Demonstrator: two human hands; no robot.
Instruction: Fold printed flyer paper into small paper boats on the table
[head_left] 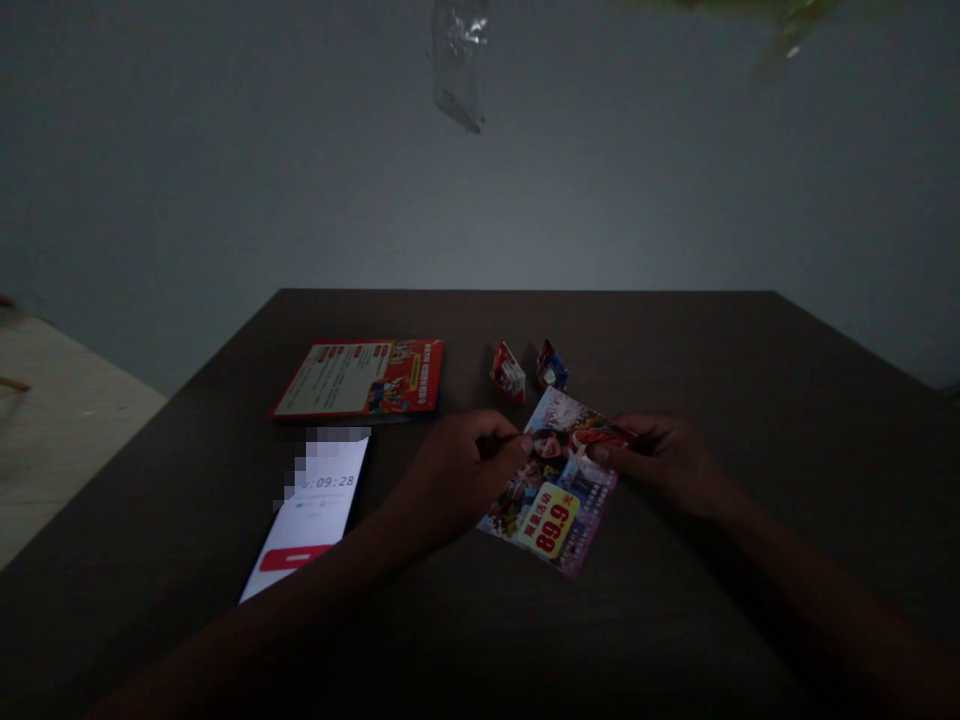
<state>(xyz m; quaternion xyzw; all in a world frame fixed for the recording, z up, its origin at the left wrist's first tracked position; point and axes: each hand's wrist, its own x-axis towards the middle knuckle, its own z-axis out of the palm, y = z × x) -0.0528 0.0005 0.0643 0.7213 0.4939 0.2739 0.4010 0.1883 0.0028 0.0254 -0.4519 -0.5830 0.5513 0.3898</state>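
A glossy printed leaflet [551, 510] with photos of people and a yellow "89.9" label is held tilted above the dark table. My left hand [476, 460] pinches its left edge between thumb and fingers. On the opposite edge, my right hand [660, 460] grips it the same way, thumb on top. Just beyond the leaflet stand two small folded paper pieces, one red and white [508, 373], the other blue and red [552, 367].
A stack of red-bordered leaflets [360, 380] lies at the back left of the table [660, 340]. In front of it, partly behind my left forearm, is a lit phone [315, 520] showing a timer. A clear plastic piece [460, 60] hangs before the grey wall.
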